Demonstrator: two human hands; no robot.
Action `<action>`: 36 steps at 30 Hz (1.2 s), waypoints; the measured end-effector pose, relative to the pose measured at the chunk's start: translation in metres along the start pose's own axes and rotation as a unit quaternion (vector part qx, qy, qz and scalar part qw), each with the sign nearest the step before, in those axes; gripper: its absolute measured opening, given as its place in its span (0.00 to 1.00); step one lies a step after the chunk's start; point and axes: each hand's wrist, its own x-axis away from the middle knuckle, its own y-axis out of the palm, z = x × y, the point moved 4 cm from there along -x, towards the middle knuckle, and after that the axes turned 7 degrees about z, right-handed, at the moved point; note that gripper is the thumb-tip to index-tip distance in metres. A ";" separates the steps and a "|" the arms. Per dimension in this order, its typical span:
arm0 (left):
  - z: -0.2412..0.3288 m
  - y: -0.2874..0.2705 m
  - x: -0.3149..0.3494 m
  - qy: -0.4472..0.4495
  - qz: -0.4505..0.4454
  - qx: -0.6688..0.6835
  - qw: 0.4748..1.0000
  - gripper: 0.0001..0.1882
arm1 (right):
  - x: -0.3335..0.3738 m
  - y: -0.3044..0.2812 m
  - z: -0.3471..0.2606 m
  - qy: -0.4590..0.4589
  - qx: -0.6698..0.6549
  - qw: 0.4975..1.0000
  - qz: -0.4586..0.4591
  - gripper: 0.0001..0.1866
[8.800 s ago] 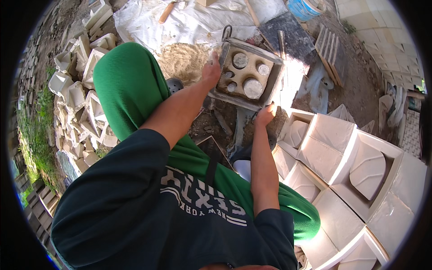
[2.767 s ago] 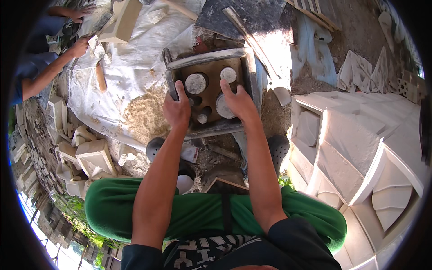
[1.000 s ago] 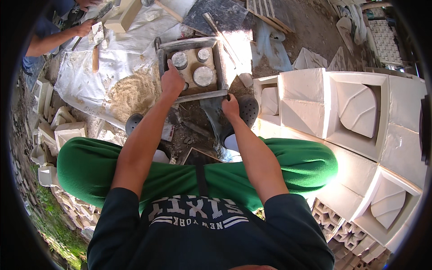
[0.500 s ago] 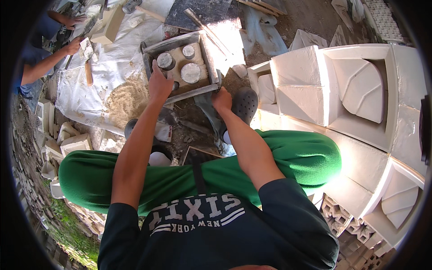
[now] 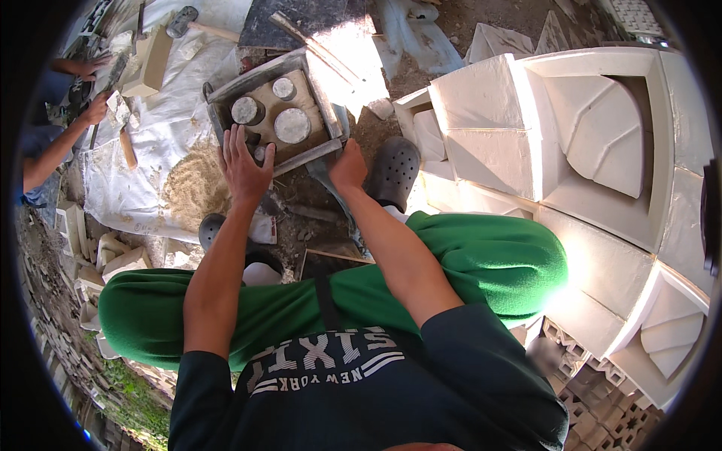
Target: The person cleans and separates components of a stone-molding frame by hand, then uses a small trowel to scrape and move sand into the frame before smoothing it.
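Observation:
A grey rectangular mould frame [image 5: 302,159] stands on the ground in front of me. It holds a sandy bed [image 5: 263,96] with round grey-topped blocks rising from it, among them a large disc [image 5: 292,125] and another disc [image 5: 244,110]. My left hand [image 5: 247,167] lies open, fingers stretched, over the frame's near left corner, beside a small dark-sided plug [image 5: 260,152] that it partly hides. At the near right corner, my right hand [image 5: 349,165] is closed round the projecting end of the frame; its fingertips are hidden.
Pale cast blocks [image 5: 481,98] are stacked at the right. A sand heap [image 5: 197,180] lies on white sheeting [image 5: 135,188] to the left. A mallet [image 5: 183,22] and a trowel [image 5: 120,113] lie beyond, near another person's hand [image 5: 96,109]. My shoe [image 5: 394,169] is close to the frame.
My left hand has drawn back slightly from the round block and spread its fingers. My right hand keeps its hold. The view has shifted, so the frame appears farther left.

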 end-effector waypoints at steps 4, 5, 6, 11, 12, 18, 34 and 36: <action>-0.006 -0.002 0.003 -0.013 -0.005 -0.001 1.000 0.39 | -0.006 -0.001 -0.006 0.089 0.024 0.991 -0.095 0.11; -0.001 -0.002 0.001 -0.008 -0.001 0.005 1.000 0.39 | -0.016 0.006 0.005 0.068 0.017 0.990 -0.126 0.09; 0.003 -0.001 -0.002 -0.002 0.003 0.010 1.000 0.39 | -0.024 0.014 0.016 0.048 0.008 0.987 -0.156 0.08; 0.002 -0.001 -0.001 -0.008 -0.010 0.004 1.000 0.39 | -0.036 0.045 0.061 0.208 -0.159 0.889 -0.376 0.17; 0.000 -0.001 -0.001 -0.008 -0.013 -0.004 1.000 0.38 | -0.032 0.049 0.060 0.260 -0.225 0.826 -0.446 0.18; -0.004 -0.006 -0.001 -0.001 0.000 -0.007 1.000 0.37 | -0.022 0.008 0.005 0.084 -0.053 0.982 -0.161 0.21; 0.001 0.003 -0.004 -0.007 -0.016 0.002 1.000 0.37 | -0.035 0.030 0.042 0.356 -0.236 0.782 -0.453 0.19; -0.008 0.002 0.001 -0.013 -0.023 -0.004 1.000 0.37 | -0.034 0.018 0.017 0.258 -0.135 0.844 -0.451 0.18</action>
